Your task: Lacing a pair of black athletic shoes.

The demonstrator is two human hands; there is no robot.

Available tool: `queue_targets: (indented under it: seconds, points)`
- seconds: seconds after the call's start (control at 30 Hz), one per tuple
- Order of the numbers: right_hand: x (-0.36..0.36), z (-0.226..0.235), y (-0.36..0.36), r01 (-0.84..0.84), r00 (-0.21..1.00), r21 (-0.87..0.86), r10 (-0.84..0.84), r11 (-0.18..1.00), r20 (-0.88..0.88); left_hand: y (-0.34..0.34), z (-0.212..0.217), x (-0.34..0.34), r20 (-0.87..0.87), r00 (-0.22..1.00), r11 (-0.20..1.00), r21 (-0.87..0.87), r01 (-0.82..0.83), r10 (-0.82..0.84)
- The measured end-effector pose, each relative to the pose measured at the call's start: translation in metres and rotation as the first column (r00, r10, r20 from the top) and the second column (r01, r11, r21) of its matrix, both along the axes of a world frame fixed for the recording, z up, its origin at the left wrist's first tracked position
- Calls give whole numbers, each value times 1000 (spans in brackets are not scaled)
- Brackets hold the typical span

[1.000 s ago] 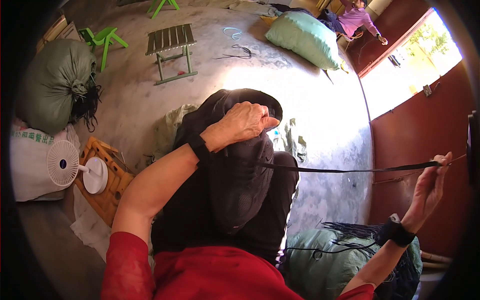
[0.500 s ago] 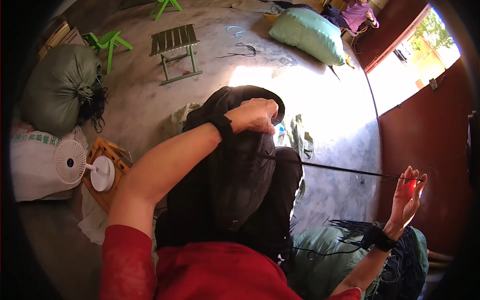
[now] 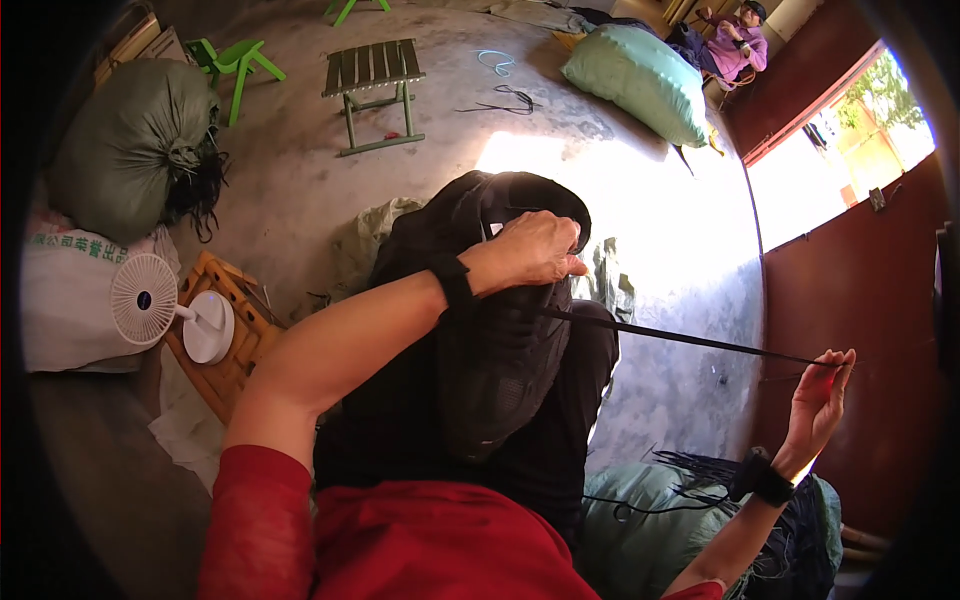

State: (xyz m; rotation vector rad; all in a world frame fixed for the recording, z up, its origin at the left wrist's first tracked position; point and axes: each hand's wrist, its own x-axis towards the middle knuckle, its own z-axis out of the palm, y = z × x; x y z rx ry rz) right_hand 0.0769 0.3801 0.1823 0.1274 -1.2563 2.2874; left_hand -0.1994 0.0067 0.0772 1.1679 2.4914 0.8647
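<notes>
A black shoe [image 3: 497,375] lies across my lap, its toe toward me and its opening away from me. My left hand [image 3: 535,250] is closed on the shoe near its opening; what its fingertips pinch is hidden. From the shoe's side a black shoelace [image 3: 690,341] runs taut to the right. Far out on that side, my right hand [image 3: 820,392] pinches the lace's outer part between thumb and fingers.
Beside my right forearm sits a pale green sack [image 3: 635,515] with dark cords. A white fan [image 3: 208,328] stands on a wooden stool [image 3: 255,350] at left, near stuffed sacks [image 3: 130,150]. Ahead are a slatted folding stool [image 3: 375,75], a mint sack [image 3: 640,85] and a seated person [image 3: 735,50].
The whole view has shifted slightly. My right hand's fingers have drawn closer together on the lace, which stays taut. My left hand keeps its hold on the shoe.
</notes>
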Motion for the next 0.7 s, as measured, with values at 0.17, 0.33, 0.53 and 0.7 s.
queue_targets:
  seconds: [0.17,0.33,0.53,0.7]
  points:
    - [4,9,-17,1,999,17,-2,1000,32,-2,5,-10,109,994,1000,1,14,-14]
    - [-1,-2,-25,-15,999,17,15,1000,34,-13,-6,-8,579,806,886,428,-176,-119]
    - [-6,-19,-26,15,995,-43,-11,999,97,-50,18,16,625,749,681,648,-340,-221]
    - [-14,-19,-23,23,998,-87,-18,996,66,-55,29,32,625,626,511,768,-386,-466]
